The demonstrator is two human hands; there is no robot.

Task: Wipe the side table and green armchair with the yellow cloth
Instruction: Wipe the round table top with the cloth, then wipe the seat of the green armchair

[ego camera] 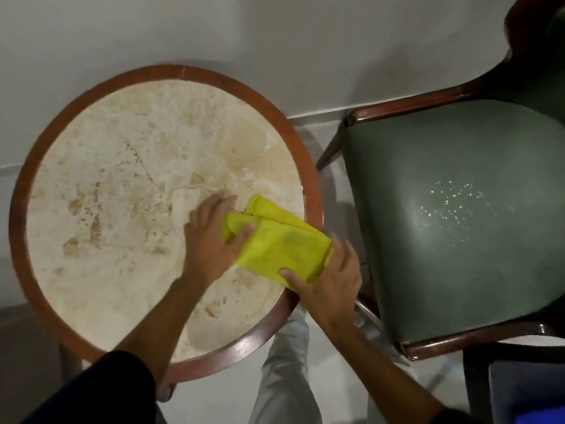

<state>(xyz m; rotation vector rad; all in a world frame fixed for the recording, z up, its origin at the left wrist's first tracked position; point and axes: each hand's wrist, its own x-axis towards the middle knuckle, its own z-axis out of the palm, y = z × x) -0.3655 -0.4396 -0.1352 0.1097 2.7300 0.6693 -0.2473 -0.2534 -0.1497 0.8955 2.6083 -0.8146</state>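
Both hands grip the yellow cloth at the table's 4 o'clock edge.

Nearest, a dark sleeve [101,390] leads to the left hand [211,240], thumb pressed on the yellow cloth [275,243], fingers around its left end; the right hand [330,276] pinches its near corner. The folded cloth lies on the round side table [122,185], mottled cream stone in a wooden rim, bare from 6 to 2 o'clock. Just beside, at 3 o'clock, the green armchair [458,224] shows white specks on its seat. Beyond, a pale wall [275,32].
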